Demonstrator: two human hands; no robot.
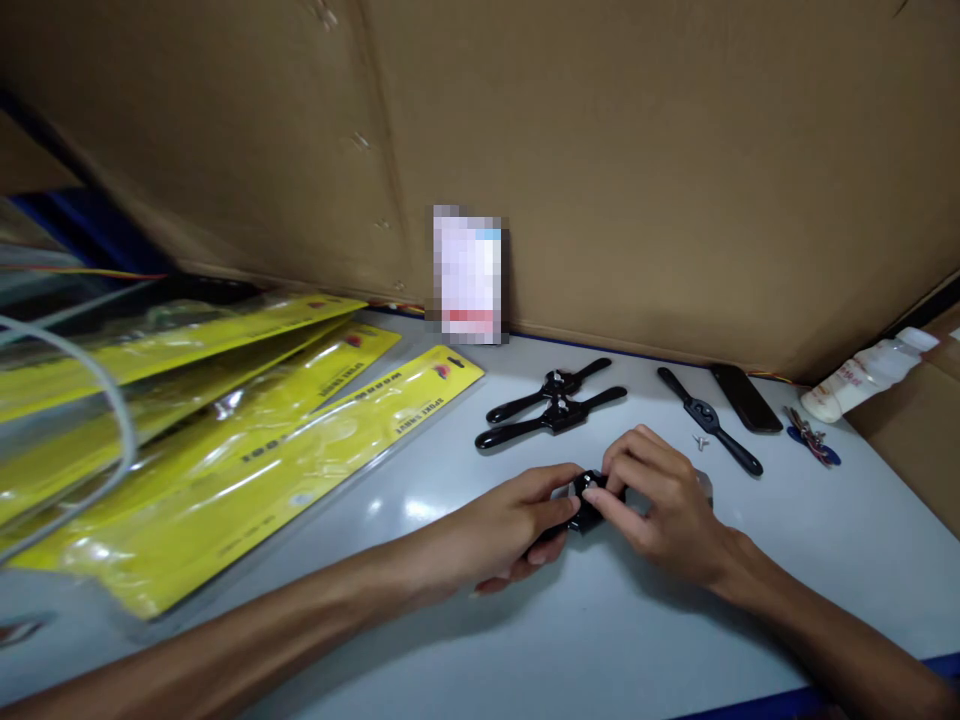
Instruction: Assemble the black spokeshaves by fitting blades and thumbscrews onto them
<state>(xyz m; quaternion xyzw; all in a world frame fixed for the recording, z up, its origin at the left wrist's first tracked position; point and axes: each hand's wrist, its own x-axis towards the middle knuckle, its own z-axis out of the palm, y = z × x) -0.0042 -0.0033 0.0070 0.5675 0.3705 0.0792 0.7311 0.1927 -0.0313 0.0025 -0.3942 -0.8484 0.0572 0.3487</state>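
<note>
Left hand (525, 522) clasps black spokeshave (588, 508); right hand (671, 505) pinches its midsection. 2 similar spokeshaves (516, 434) lie beyond.

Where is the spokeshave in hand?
In the head view, right of centre, the black spokeshave is in the left hand, the right hand on it, below two other spokeshaves.

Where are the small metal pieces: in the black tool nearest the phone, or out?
Out: the small metal pieces lie loose on the table, beside that black tool.
</note>
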